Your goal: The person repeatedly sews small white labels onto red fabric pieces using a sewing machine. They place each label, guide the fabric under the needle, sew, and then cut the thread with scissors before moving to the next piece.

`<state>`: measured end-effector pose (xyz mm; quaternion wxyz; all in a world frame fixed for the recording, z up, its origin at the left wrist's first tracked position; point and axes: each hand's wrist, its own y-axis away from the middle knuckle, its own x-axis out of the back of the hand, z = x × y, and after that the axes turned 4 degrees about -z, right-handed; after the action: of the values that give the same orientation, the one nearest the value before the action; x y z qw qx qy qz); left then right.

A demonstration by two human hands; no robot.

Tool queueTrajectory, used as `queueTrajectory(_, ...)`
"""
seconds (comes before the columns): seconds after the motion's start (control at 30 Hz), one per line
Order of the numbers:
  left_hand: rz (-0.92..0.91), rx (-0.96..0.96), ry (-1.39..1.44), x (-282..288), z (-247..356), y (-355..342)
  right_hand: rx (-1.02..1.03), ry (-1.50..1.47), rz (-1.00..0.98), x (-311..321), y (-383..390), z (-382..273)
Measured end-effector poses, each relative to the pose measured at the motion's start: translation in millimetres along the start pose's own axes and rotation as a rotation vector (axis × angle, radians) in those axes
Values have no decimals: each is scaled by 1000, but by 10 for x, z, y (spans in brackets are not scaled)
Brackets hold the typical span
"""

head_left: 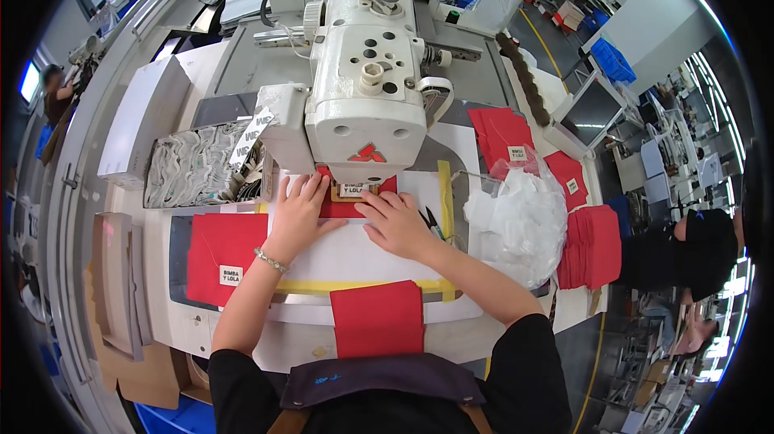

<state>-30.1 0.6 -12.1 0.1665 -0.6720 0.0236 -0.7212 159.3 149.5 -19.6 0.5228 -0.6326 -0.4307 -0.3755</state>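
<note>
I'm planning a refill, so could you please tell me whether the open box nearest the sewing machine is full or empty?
Mostly full: bunched strips fill most of the box.

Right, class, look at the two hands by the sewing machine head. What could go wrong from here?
1. The left hand and right hand rest close to the sewing machine head, so fingers might get caught if it ran.
2. Uneven pressure from the fingertips could skew the red fabric piece and its white label.
3. The red stack near the table's front edge might get brushed off.
</note>
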Motion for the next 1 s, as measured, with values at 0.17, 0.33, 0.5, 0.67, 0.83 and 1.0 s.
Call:
queueTrajectory(0.17,24,-109,74,60,-71,21,-10,7,18,-21,-21,-38)
queueTrajectory(0.33,19,-279,58,18,-62,-55,-3,24,31,-39,-21,-28)
queueTrajectory(0.5,23,-321,46,-25,-100,-162,-8,22,11,-25,-20,-16)
queueTrajectory(0.67,55,-377,83,-17,-122,-257,46,44,3,-9,-43,117)
queueTrajectory(0.83,-93,-335,200,-22,-116,-322,85,11,-27,-1,-64,193)
queueTrajectory(1.0,-242,-288,272,-61,-105,-378,53,-53,-5,22,-79,172)
